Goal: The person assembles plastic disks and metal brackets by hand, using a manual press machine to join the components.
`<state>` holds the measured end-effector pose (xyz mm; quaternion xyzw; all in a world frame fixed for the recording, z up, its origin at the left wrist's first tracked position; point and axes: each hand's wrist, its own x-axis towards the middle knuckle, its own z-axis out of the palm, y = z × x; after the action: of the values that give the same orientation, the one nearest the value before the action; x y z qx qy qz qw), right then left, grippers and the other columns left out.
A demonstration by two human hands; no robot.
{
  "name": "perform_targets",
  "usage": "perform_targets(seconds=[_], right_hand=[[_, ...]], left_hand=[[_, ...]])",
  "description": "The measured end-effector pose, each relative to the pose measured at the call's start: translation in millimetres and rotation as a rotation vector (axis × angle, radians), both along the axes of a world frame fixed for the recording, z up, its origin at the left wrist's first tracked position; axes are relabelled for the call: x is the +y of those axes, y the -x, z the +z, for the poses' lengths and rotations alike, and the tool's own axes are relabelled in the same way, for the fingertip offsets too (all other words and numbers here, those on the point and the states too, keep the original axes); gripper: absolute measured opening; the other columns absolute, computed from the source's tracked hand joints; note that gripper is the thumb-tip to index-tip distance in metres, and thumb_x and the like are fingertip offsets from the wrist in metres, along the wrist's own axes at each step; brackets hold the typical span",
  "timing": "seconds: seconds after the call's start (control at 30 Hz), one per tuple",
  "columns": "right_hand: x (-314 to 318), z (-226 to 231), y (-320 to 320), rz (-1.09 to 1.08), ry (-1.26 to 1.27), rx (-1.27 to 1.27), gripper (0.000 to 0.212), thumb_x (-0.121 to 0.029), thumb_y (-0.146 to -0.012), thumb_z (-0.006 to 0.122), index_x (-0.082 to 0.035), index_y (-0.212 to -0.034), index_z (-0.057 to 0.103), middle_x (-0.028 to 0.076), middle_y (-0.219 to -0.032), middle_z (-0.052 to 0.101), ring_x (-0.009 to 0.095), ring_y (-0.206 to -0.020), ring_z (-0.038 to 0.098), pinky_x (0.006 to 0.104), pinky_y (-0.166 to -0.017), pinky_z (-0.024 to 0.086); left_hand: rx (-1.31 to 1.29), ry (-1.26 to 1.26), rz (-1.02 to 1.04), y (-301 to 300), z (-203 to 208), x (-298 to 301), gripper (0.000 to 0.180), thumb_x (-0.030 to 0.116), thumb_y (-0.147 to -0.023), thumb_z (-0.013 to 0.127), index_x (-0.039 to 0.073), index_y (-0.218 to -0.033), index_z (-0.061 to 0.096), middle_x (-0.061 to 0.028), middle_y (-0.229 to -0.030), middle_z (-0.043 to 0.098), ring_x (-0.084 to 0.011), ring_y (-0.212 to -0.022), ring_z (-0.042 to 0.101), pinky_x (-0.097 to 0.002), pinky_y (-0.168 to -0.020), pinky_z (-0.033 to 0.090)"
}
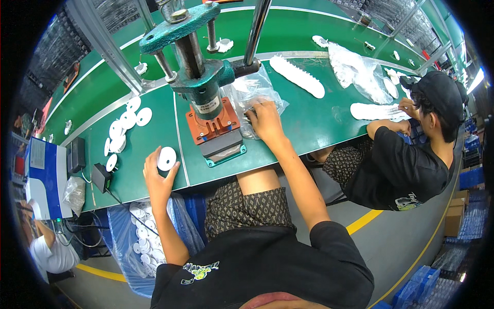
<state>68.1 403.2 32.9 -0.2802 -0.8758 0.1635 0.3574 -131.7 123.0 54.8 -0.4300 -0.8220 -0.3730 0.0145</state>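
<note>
My left hand [158, 177] is closed around the rim of a white disc [166, 158] with a small hole in its middle, above the green bench. My right hand [265, 122] reaches over a clear plastic bag [275, 98] beside the press. Its fingers are bent down onto the bag; what they pinch, if anything, is hidden. Between my hands stands a hand press [203, 85] with a teal frame, an orange block [218, 123] and a grey and teal base [225, 150]. More white discs [128, 120] lie scattered and overlapping to the left.
Below the bench's left edge, a blue-lined bin [177, 226] holds many white discs. Small black boxes [102, 177] stand at far left. A row of white parts [297, 76] lies right of the press. A co-worker [411, 144] sits at right. Behind runs a green conveyor [288, 26].
</note>
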Motion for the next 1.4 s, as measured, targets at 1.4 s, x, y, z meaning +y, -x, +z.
perform_targets(seconds=[1.4], right_hand=[[-162.5, 11.1, -3.9, 0.372, 0.988, 0.259, 0.014, -0.004, -0.093, 0.065, 0.002, -0.105, 0.069, 0.008, -0.087, 0.072, 0.009, -0.076, 0.067, 0.0232, -0.066, 0.051]], left_hand=[[-0.122, -0.062, -0.349, -41.2, 7.0, 12.6, 0.052, 0.018, -0.065, 0.085, 0.012, -0.114, 0.070, -0.0095, -0.118, 0.058, -0.0286, -0.108, 0.059, -0.0385, -0.093, 0.047]])
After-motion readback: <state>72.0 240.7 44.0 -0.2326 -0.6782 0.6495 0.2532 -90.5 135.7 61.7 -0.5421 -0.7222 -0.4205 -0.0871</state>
